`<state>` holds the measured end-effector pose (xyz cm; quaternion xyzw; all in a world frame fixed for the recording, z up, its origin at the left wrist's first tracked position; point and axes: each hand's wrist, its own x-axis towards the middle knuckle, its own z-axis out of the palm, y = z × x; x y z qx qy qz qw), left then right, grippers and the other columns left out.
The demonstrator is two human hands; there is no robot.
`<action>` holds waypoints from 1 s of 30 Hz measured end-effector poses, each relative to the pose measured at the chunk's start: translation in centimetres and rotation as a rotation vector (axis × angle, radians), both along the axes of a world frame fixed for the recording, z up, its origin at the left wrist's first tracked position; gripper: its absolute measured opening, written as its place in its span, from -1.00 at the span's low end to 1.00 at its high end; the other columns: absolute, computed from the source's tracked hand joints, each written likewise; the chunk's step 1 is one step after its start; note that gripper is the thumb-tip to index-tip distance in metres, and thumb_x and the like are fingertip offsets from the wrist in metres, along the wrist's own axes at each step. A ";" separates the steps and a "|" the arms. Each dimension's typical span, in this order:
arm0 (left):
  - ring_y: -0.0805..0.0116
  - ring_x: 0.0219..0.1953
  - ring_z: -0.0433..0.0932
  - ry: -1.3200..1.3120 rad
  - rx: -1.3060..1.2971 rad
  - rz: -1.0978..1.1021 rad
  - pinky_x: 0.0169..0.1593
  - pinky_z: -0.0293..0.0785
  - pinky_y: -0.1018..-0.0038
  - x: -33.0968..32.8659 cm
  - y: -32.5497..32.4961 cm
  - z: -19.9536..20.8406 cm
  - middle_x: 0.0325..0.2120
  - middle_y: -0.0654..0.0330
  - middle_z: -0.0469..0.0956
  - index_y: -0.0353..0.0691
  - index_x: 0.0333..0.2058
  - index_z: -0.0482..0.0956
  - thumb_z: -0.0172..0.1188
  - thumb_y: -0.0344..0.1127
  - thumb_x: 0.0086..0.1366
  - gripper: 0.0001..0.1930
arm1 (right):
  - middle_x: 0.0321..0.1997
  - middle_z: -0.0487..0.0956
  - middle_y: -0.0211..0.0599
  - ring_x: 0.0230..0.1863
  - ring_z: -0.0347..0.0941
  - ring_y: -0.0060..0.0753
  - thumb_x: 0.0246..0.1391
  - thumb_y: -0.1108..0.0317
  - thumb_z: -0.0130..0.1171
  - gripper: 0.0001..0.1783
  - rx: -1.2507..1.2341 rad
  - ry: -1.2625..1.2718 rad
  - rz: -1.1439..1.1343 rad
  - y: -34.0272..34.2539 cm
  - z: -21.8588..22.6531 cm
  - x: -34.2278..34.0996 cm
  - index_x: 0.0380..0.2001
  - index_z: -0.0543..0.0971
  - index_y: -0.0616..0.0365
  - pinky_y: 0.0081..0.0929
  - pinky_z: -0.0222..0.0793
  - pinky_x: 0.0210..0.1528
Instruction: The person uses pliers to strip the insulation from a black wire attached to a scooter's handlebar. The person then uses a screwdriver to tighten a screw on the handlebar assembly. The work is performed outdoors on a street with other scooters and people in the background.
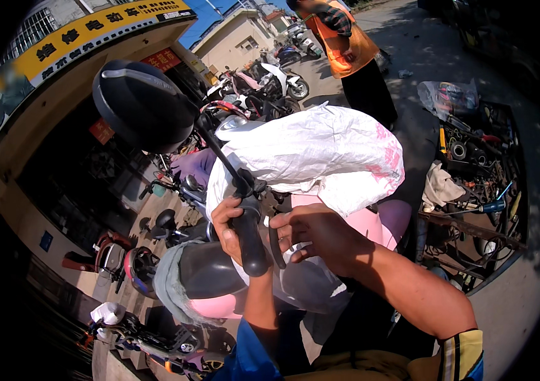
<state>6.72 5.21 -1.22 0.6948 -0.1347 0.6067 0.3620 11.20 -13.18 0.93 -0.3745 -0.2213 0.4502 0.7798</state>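
Observation:
A black handlebar grip [249, 244] of a pink scooter [387, 222] points toward me. My left hand [228, 228] is wrapped round the grip from its left side. Just right of it hangs a dark brake lever [275, 244], with a small white bit [266, 221] at its upper end. The curled fingers of my right hand [317, 232] close on the lever, though their far side is hidden. Above the grip, a black mirror [146, 105] stands out on a thin stem. A white woven plastic sheet [311, 149] covers the scooter's front, and a dark seat [214, 270] lies below left.
A metal cart [473, 244] full of tools and parts stands at the right, with a plastic bag [449, 96] on its far end. A person in an orange vest [352, 44] stands ahead. Parked scooters [286, 79] line the shopfront. Another two-wheeler [181, 346] is at the lower left.

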 end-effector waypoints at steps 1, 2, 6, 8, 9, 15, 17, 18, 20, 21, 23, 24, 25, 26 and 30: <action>0.19 0.10 0.40 -0.013 -0.021 -0.004 0.22 0.29 0.28 0.1 -0.1 0.1 -0.07 0.03 0.43 -0.26 -0.21 0.39 -0.20 0.01 0.49 -0.59 | -0.23 0.60 -0.26 -0.23 0.52 -0.42 0.23 0.14 0.07 -0.60 -0.007 -0.023 0.002 0.1 0.0 -0.1 -0.07 0.57 0.24 -0.34 0.49 -0.21; 0.17 0.08 0.40 -0.026 -0.042 -0.007 0.22 0.28 0.28 0.2 -0.3 0.1 -0.07 0.02 0.44 -0.29 -0.22 0.40 -0.22 0.07 0.49 -0.53 | -0.23 0.60 -0.26 -0.24 0.52 -0.41 0.23 0.13 0.07 -0.59 -0.014 -0.045 0.004 0.1 0.0 -0.2 -0.06 0.57 0.25 -0.35 0.49 -0.21; 0.20 0.09 0.41 -0.038 0.044 0.061 0.22 0.32 0.29 0.3 -0.1 0.2 -0.08 0.04 0.44 -0.24 -0.22 0.38 -0.22 -0.09 0.49 -0.67 | -0.22 0.62 -0.22 -0.29 0.56 -0.39 0.21 0.14 0.09 -0.60 -0.017 -0.068 0.021 0.1 0.2 -0.3 -0.10 0.58 0.26 -0.38 0.50 -0.22; 0.20 0.07 0.42 -0.055 0.008 -0.003 0.20 0.33 0.29 0.5 -0.1 0.2 -0.07 0.03 0.44 -0.24 -0.22 0.38 -0.18 -0.12 0.47 -0.70 | -0.23 0.63 -0.21 -0.30 0.58 -0.37 0.20 0.15 0.11 -0.63 -0.013 -0.056 0.014 -0.4 0.5 -0.7 -0.14 0.59 0.26 -0.39 0.50 -0.24; 0.21 0.06 0.42 -0.063 -0.010 -0.035 0.20 0.34 0.29 0.4 0.0 0.1 -0.07 0.03 0.44 -0.25 -0.22 0.39 -0.16 -0.14 0.46 -0.72 | -0.24 0.64 -0.22 -0.28 0.59 -0.36 0.20 0.16 0.11 -0.64 -0.012 -0.053 0.026 -0.2 0.5 -0.7 -0.15 0.59 0.25 -0.38 0.51 -0.24; 0.23 0.03 0.41 -0.029 -0.031 0.025 0.15 0.32 0.33 0.3 -0.3 0.1 -0.07 0.03 0.43 -0.29 -0.24 0.41 -0.24 0.18 0.48 -0.44 | -0.35 0.61 -0.23 -0.34 0.60 -0.34 0.20 0.22 0.09 -0.72 -0.038 -0.083 -0.003 0.3 0.7 -0.3 -0.28 0.57 0.25 -0.35 0.54 -0.33; 0.24 0.02 0.41 -0.019 -0.020 0.036 0.15 0.32 0.34 0.3 -0.3 0.1 -0.06 0.04 0.42 -0.29 -0.23 0.41 -0.24 0.19 0.48 -0.43 | -0.46 0.56 -0.21 -0.50 0.54 -0.38 0.16 0.24 0.06 -0.74 -0.034 -0.088 -0.058 -0.1 1.6 -0.9 -0.40 0.53 0.26 -0.37 0.53 -0.45; 0.24 0.02 0.41 -0.014 -0.015 0.043 0.14 0.32 0.34 0.3 -0.3 0.2 -0.06 0.04 0.42 -0.29 -0.23 0.41 -0.24 0.20 0.48 -0.43 | -0.47 0.56 -0.19 -0.51 0.54 -0.36 0.16 0.25 0.06 -0.73 -0.020 -0.109 -0.044 0.1 1.5 -0.6 -0.41 0.52 0.27 -0.36 0.54 -0.46; 0.25 0.02 0.40 -0.025 -0.019 -0.005 0.14 0.31 0.35 0.3 -0.5 0.3 -0.06 0.04 0.41 -0.29 -0.23 0.41 -0.24 0.20 0.48 -0.43 | -0.50 0.55 -0.16 -0.54 0.55 -0.33 0.18 0.26 0.06 -0.72 0.007 -0.147 -0.016 0.7 1.0 0.2 -0.43 0.51 0.30 -0.35 0.55 -0.47; 0.25 0.02 0.40 -0.030 -0.021 -0.029 0.14 0.31 0.35 0.3 -0.5 0.4 -0.06 0.04 0.41 -0.29 -0.22 0.41 -0.23 0.19 0.48 -0.43 | -0.52 0.54 -0.16 -0.54 0.55 -0.31 0.18 0.26 0.06 -0.71 -0.018 -0.194 -0.025 0.7 1.0 0.3 -0.43 0.51 0.32 -0.34 0.55 -0.47; 0.25 0.01 0.39 -0.032 -0.036 -0.049 0.14 0.30 0.35 0.2 -0.4 0.3 -0.06 0.03 0.40 -0.31 -0.22 0.41 -0.23 0.19 0.48 -0.43 | -0.55 0.53 -0.15 -0.54 0.57 -0.27 0.20 0.26 0.07 -0.69 -0.063 -0.305 -0.042 0.6 1.7 0.2 -0.44 0.49 0.36 -0.32 0.55 -0.46; 0.25 0.01 0.39 -0.033 -0.044 -0.059 0.14 0.30 0.35 0.1 -0.3 0.3 -0.05 0.03 0.40 -0.31 -0.22 0.41 -0.22 0.19 0.48 -0.43 | -0.56 0.54 -0.16 -0.53 0.58 -0.24 0.20 0.25 0.08 -0.67 -0.060 -0.398 -0.061 0.7 1.7 0.2 -0.44 0.49 0.37 -0.30 0.55 -0.47; 0.25 0.01 0.39 -0.032 -0.045 -0.075 0.14 0.29 0.36 0.3 -0.6 0.4 -0.06 0.03 0.40 -0.32 -0.22 0.41 -0.22 0.19 0.48 -0.43 | -0.56 0.54 -0.16 -0.51 0.59 -0.22 0.20 0.24 0.09 -0.66 -0.063 -0.488 -0.093 0.7 1.4 0.5 -0.44 0.48 0.38 -0.28 0.54 -0.47; 0.25 0.00 0.39 -0.027 -0.044 -0.079 0.14 0.29 0.36 0.3 -0.7 0.4 -0.06 0.03 0.40 -0.32 -0.22 0.41 -0.21 0.19 0.47 -0.42 | -0.56 0.55 -0.17 -0.51 0.59 -0.21 0.19 0.23 0.09 -0.66 -0.034 -0.641 -0.137 1.2 0.8 1.0 -0.43 0.48 0.38 -0.26 0.54 -0.47; 0.25 0.00 0.39 -0.027 -0.034 -0.080 0.13 0.28 0.35 0.5 -0.6 0.4 -0.06 0.01 0.40 -0.33 -0.23 0.41 -0.21 0.17 0.47 -0.43 | -0.53 0.58 -0.20 -0.54 0.56 -0.20 0.18 0.24 0.06 -0.70 0.039 -0.851 -0.249 1.8 0.3 1.9 -0.42 0.50 0.31 -0.23 0.53 -0.46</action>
